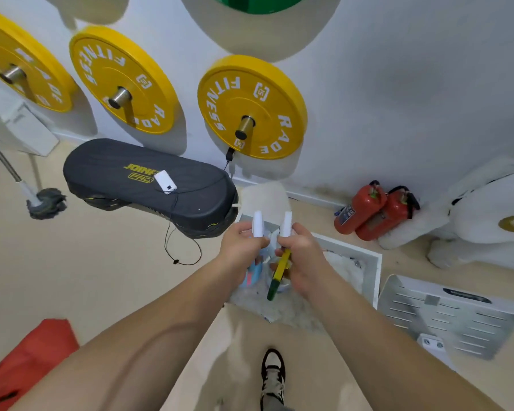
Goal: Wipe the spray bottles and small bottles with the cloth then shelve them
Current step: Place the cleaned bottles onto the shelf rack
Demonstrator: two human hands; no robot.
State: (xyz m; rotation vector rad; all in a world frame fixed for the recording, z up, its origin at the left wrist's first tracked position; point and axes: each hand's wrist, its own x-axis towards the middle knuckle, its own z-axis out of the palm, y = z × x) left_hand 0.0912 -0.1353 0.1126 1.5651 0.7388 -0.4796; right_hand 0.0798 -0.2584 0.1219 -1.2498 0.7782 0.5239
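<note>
View from above, looking down a person's two bare forearms to a pale beige floor where it meets a white wall.

The left hand has its grip closed round the neck of a spray bottle; the bottle's white trigger head stands up above the fingers and its body, blue and pink, hangs below. The right hand has its grip closed round the neck of a second spray bottle, also with a white head. The same hand holds a yellow-and-green strip that hangs down in front of that bottle; I cannot tell whether it is cloth. The two bottles are side by side, just apart, held over a white-rimmed box that sits on the floor by the wall.

Yellow weight plates lettered "RADE FITNESS" hang on metal pegs along the wall. Left of the hands lies a black step platform with a small white device on top and a thin black cable trailing to the floor. A mop rests at far left. Two red fire extinguishers lean at the wall on the right. A slotted metal panel lies at lower right, something red at lower left, and one shoe shows at the bottom.
</note>
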